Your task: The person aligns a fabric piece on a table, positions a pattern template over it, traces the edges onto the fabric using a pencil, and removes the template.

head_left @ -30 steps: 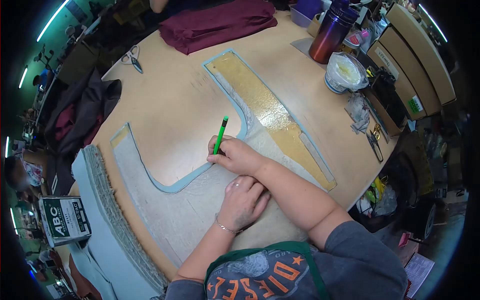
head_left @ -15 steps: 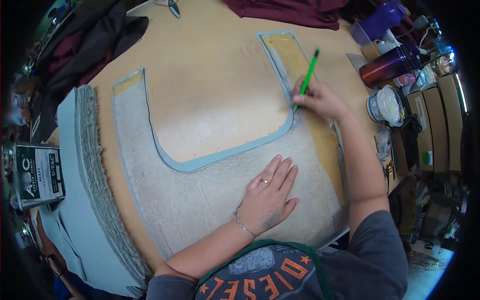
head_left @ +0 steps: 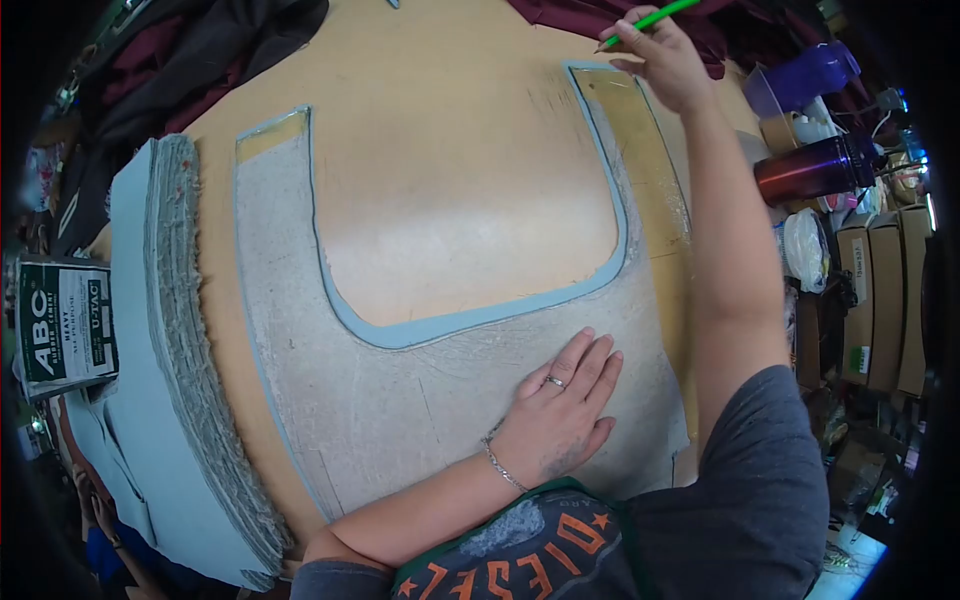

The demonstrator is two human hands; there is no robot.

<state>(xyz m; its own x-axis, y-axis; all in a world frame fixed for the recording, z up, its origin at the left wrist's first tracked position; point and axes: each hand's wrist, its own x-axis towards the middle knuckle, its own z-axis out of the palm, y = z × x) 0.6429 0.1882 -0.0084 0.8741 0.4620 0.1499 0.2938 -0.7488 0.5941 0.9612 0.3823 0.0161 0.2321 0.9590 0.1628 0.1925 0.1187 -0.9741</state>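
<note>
A worn grey U-shaped template (head_left: 360,410) with yellowish, clear-taped arm ends lies on the table. A light blue sheet (head_left: 470,312) shows from under it as a rim along the inner curve. My left hand (head_left: 565,410) rests flat on the template's lower middle, fingers stretched out, with a ring and a chain bracelet. At the upper end of the right arm of the template, my right hand (head_left: 665,65) grips a green pencil (head_left: 655,17). The pencil's point faces left, just above that end; I cannot tell whether it touches anything.
A thick stack of light blue sheets (head_left: 150,350) with frayed edges stands left, beside an ABC rubber cement can (head_left: 65,325). Dark and maroon cloth (head_left: 220,70) lies at the back. A tumbler (head_left: 810,170), a tub and boxes (head_left: 885,300) line the right. Another person's hands (head_left: 95,500) show lower left.
My right hand has moved up from the inner curve to the top of the template's right arm, the pencil tilting flatter. My left hand stays flat on the template. The view has shifted somewhat.
</note>
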